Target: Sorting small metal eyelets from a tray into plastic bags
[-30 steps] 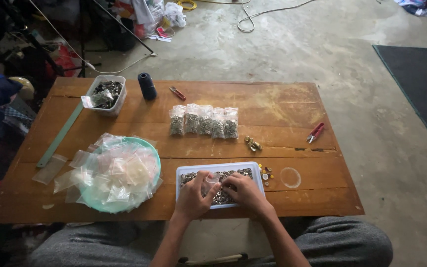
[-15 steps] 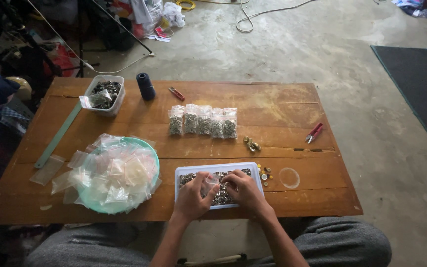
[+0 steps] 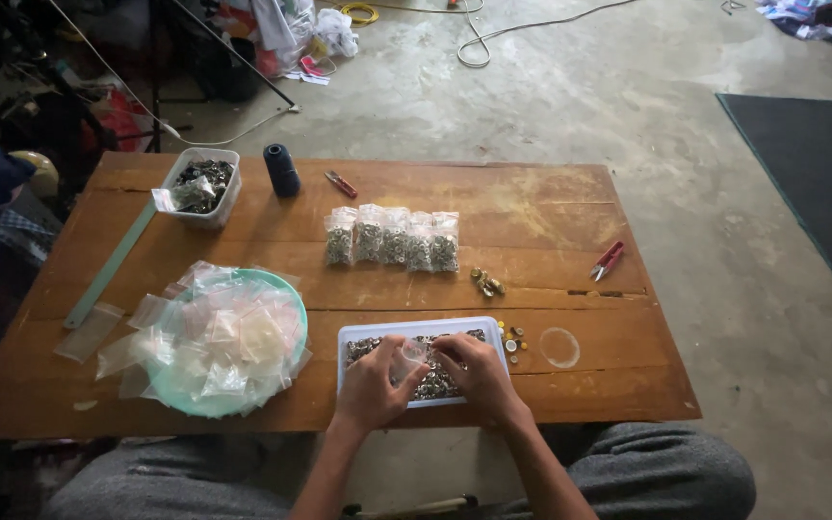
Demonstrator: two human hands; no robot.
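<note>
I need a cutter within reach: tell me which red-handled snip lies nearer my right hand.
The red snips near the table's right edge; the other red snips lie far back beside the dark thread spool.

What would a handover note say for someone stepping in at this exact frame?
Left hand: holds a small clear plastic bag over the white rectangular tray of small metal fasteners.
Right hand: fingers down in the tray's fasteners.
Done: five filled clear bags stand in a row mid-table.
Left: the tray is still well stocked; a heap of empty clear bags lies on the round green plate, left of the tray. Loose fasteners lie by the tray's right edge.
</note>
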